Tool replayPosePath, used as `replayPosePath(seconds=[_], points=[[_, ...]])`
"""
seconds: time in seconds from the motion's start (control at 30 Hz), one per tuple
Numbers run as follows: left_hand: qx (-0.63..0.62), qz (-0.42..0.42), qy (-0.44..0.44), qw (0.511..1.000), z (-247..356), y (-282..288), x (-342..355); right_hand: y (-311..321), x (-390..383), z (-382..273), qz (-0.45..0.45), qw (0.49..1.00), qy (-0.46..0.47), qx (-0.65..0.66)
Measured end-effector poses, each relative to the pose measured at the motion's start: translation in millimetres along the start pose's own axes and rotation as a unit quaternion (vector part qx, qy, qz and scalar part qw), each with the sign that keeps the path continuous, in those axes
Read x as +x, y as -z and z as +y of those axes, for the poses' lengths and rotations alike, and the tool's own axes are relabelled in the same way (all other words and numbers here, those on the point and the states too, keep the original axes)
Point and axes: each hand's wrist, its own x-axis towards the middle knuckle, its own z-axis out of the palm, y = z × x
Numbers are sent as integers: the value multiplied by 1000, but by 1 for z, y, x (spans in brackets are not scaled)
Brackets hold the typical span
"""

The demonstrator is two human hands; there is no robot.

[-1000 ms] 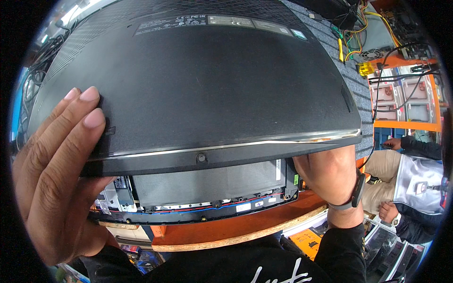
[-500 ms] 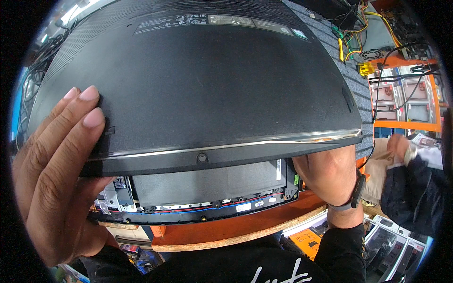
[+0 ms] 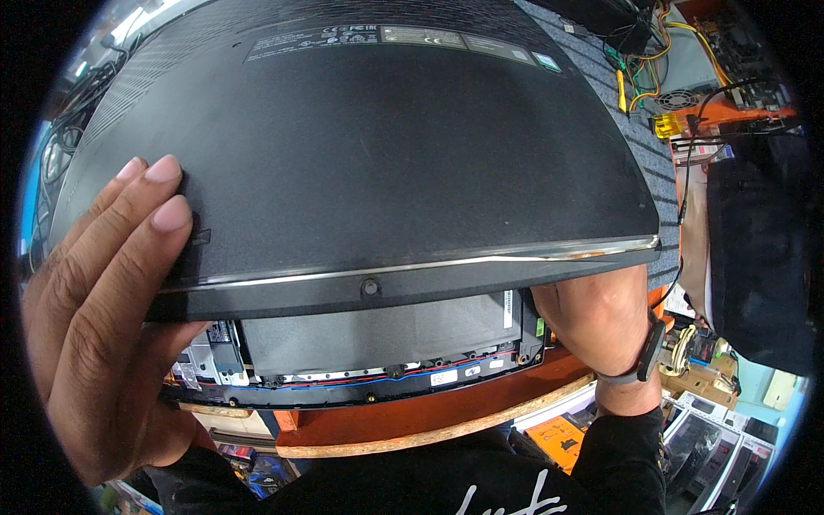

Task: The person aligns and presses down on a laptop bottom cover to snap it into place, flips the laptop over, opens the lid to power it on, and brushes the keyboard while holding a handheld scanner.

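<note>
A large black laptop bottom cover (image 3: 403,163) is lifted and tilted over the opened laptop (image 3: 360,335). Its near edge, with a shiny strip and a screw hole, faces me. At the left corner my left hand (image 3: 112,300) grips it, fingers spread on top and thumb beneath. My right hand reaches in under the cover's right side; only the wrist and forearm (image 3: 601,335), with a dark band, show, and its fingers are hidden. Below the cover I see a dark flat battery, thin red and blue wires along the front edge, and part of the circuit board.
The laptop rests on an orange bench (image 3: 463,416) with a grey striped mat (image 3: 648,172). A yellow-handled tool (image 3: 669,126), coloured cables and electronic parts lie at the far right. Another person (image 3: 755,240) stands at the right. Boxes (image 3: 704,386) sit beyond my right arm.
The other person at the right has moved, standing farther up along the bench and uncovering boxes below. My hands and the cover have barely moved.
</note>
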Motion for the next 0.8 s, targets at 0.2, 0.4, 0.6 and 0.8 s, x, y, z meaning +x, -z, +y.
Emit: replayPosePath(seconds=[0.2, 0.4, 0.6, 0.8], points=[[-3, -18, 4, 1000, 0, 2, 1, 1, -1, -1, -6, 1000, 3, -22], [3, -30, 11, 999, 1, 4, 2, 0, 1, -2, 1, 999, 13, -31], [1, -14, 9, 1000, 2, 2, 3, 1, 0, -2, -16, 1000, 9, -21], [-15, 3, 1, 1000, 1, -1, 2, -1, -1, -1, -7, 999, 21, -25]])
